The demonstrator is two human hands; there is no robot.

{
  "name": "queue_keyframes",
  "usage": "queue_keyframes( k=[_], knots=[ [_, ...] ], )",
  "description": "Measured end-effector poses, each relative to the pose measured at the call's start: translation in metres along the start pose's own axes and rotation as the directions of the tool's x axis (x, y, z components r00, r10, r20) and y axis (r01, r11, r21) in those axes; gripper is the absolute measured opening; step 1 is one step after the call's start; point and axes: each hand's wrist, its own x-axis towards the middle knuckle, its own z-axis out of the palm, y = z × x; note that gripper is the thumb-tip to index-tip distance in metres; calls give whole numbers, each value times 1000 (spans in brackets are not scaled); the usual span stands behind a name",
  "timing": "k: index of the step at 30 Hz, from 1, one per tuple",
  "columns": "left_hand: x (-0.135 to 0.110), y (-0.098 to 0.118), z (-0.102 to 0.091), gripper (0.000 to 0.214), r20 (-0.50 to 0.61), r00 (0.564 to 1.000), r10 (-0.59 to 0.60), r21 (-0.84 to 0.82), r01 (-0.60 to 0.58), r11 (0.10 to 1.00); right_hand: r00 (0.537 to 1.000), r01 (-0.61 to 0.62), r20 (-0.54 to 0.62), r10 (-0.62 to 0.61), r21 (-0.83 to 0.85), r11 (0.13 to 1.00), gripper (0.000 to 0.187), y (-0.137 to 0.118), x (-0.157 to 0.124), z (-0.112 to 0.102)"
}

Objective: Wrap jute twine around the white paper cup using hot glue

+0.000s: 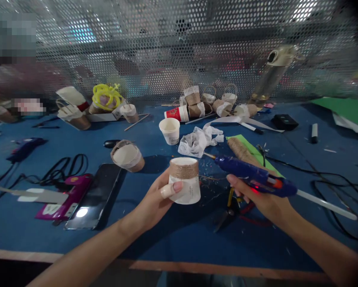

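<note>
My left hand [155,199] grips an upside-down white paper cup [185,181] with brown twine wound round its upper part. The thumb, with a bandage on it, presses the cup's side. My right hand [258,197] is closed round a blue hot glue gun [253,173] with a white glue stick sticking out at the back. The gun's nozzle points left, just right of the cup's top edge, a small gap apart. A spool of brown twine [240,149] lies on a green sheet behind the gun.
On the blue table [179,239] lie a tipped cup with twine [127,155], a plain white cup [169,130], crumpled white lace [198,141], a red cup [177,113], several finished cups at the back, a phone [96,195], a purple glue gun [68,197], black cables and pliers [228,213].
</note>
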Motion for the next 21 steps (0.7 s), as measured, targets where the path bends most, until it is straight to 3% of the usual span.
queue_keyframes(
  k=[3, 6, 12, 21],
  knots=[
    [-1, 1, -2, 46, -20, 999, 32, 14, -32, 999, 985, 92, 147, -88, -16, 996, 24, -1, -2, -1],
    [-1, 2, -3, 54, -38, 998, 54, 22, -53, 998, 966, 156, 206, -156, 18, 988, 19, -1, -4, -1],
    [-2, 4, 0, 58, -38, 998, 58, 49, -56, 997, 951, 197, 224, -212, 88, 976, 18, -2, -8, 3],
    [-1, 3, -3, 58, -39, 994, 105, 156, -98, 983, 940, 224, 253, -228, 43, 974, 21, 2, -13, 1]
  ],
)
